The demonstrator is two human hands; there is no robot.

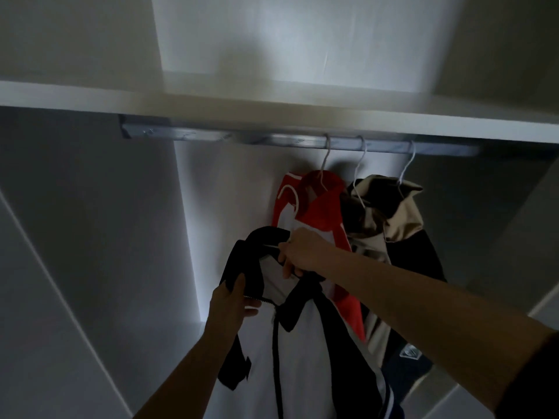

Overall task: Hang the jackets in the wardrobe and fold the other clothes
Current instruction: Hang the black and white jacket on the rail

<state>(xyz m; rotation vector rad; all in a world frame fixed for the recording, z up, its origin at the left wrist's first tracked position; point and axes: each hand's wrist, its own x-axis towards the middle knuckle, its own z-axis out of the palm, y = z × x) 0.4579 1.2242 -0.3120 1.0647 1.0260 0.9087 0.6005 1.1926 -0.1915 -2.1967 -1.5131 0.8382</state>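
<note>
— Where is the jacket [302,343]?

— Held up inside the wardrobe [90,207], below the rail [211,137] and not hooked on it. It is black and white and hangs from both hands, just left of the clothes on the rail, its right side lying against the red jacket [320,201].

— What is the left grip [233,300] doing?

— It pinches the black collar on the left side, thumb on top, fingers beneath, right by the top of the zip [257,298].

— And the right grip [302,252]?

— Fingers curled round the collar's other side, higher up. A thin pale strip runs leftward from those fingers across the collar; I cannot tell whether it is hanger wire or trim.

— What hangs on the rail?

— Three white wire hangers [326,158], all hooked over the right half. The first carries the red jacket, which has white panels. The other two go down into a beige jacket [402,213] with dark parts; how many garments are bunched there I cannot tell.

— Anything above?

— A white shelf [181,101] sits directly over the rail. Both are smeared by blur. The left half of the rail is bare metal.
</note>
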